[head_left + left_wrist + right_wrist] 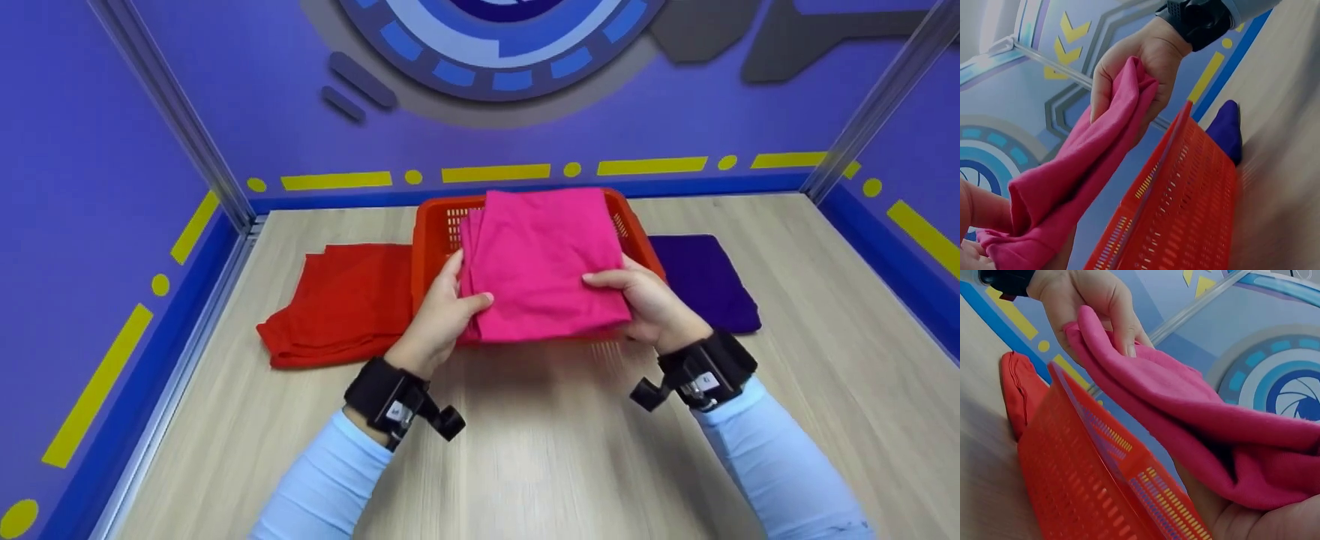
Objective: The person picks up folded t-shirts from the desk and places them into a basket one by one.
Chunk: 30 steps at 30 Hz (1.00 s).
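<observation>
A folded pink cloth is held up by its two sides over an orange-red plastic basket. My left hand grips its left edge, thumb on top and fingers underneath. At the right edge my right hand pinches it the same way, thumb lying on the upper face. Both wrist views show the pink cloth as a layered fold raised above the rim of the basket. Most of the basket's inside is hidden under the cloth in the head view.
Left of the basket lies a folded red garment on the wooden table. A folded dark purple cloth lies to its right. Blue-purple panels with metal corner posts stand at the back and sides.
</observation>
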### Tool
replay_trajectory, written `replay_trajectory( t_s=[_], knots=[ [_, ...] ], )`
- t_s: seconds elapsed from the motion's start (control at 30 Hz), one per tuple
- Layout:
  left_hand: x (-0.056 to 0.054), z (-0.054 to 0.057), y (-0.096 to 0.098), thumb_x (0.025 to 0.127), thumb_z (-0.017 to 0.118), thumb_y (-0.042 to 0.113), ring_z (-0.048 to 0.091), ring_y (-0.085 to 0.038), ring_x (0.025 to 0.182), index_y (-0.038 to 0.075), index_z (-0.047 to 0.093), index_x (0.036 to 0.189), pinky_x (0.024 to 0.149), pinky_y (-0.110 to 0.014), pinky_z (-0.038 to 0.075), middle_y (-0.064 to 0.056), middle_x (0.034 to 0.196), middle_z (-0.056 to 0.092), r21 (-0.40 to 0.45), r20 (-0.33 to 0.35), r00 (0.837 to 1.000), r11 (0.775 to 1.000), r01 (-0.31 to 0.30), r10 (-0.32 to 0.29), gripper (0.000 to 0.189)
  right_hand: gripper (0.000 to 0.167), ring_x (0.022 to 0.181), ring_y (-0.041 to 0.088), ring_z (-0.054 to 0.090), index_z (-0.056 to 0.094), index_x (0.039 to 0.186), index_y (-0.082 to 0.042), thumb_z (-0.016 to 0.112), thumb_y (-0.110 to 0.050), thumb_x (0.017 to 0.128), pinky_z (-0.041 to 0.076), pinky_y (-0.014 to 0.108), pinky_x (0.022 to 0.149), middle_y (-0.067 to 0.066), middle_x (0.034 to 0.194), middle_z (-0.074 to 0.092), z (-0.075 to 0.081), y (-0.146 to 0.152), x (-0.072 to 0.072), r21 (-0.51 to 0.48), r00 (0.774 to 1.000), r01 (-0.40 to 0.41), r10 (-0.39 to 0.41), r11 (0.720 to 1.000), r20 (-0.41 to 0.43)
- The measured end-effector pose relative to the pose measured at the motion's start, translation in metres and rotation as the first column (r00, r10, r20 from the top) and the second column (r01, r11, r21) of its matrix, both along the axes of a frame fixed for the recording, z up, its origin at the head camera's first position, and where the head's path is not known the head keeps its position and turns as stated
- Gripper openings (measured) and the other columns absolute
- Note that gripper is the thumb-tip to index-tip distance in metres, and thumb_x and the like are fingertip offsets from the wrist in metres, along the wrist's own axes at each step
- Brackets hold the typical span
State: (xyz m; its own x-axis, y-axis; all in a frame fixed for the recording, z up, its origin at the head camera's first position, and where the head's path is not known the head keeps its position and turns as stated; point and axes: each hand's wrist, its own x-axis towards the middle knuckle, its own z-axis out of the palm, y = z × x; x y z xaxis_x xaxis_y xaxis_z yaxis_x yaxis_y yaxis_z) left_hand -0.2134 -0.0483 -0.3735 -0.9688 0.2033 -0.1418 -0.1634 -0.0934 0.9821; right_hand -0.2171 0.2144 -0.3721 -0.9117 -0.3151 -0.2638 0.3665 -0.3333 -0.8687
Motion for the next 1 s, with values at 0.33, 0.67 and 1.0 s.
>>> replay_trajectory(
  t_s=[0.33, 0.67, 1.0],
  knots=[
    [-0.032, -0.019, 0.002, 0.096, 0.056, -0.010, 0.042, -0.028, 0.138, 0.010, 0.012, 0.164, 0.111, -0.038, 0.042, -0.014, 0.162, 0.032, -0.130, -0.041, 0.999, 0.991, -0.039, 0.034, 0.083, 0.048, 0.106, 0.021, 0.063, 0.034, 0.148, -0.025, 0.054, -0.018, 0.105, 0.056, 0.038, 0.089, 0.008, 0.126, 0.057, -0.005, -0.004, -0.031, 0.069, 1.000, -0.003, 0.002, 0.998, 0.025],
    [-0.049, -0.027, 0.007, 0.097, 0.055, -0.008, 0.022, -0.028, 0.151, 0.009, 0.013, 0.163, 0.121, -0.041, 0.026, -0.014, 0.167, 0.020, -0.278, -0.104, 0.994, 0.960, -0.017, -0.012, 0.080, 0.044, 0.099, 0.020, 0.064, 0.041, 0.142, -0.024, 0.056, -0.012, 0.102, 0.057, 0.037, 0.084, 0.006, 0.119, 0.058, -0.013, -0.001, -0.054, 0.147, 0.998, 0.036, -0.044, 0.988, 0.051],
    [-0.051, -0.033, 0.007, 0.098, 0.052, -0.008, 0.026, -0.028, 0.149, 0.011, 0.011, 0.163, 0.120, -0.042, 0.028, -0.013, 0.167, 0.019, -0.426, -0.125, 0.987, 0.904, 0.035, -0.096, 0.080, 0.043, 0.093, 0.020, 0.066, 0.047, 0.135, -0.015, 0.057, 0.003, 0.097, 0.057, 0.036, 0.082, 0.003, 0.104, 0.064, -0.030, 0.006, -0.067, 0.187, 0.997, 0.046, -0.056, 0.981, 0.052]
  ],
)
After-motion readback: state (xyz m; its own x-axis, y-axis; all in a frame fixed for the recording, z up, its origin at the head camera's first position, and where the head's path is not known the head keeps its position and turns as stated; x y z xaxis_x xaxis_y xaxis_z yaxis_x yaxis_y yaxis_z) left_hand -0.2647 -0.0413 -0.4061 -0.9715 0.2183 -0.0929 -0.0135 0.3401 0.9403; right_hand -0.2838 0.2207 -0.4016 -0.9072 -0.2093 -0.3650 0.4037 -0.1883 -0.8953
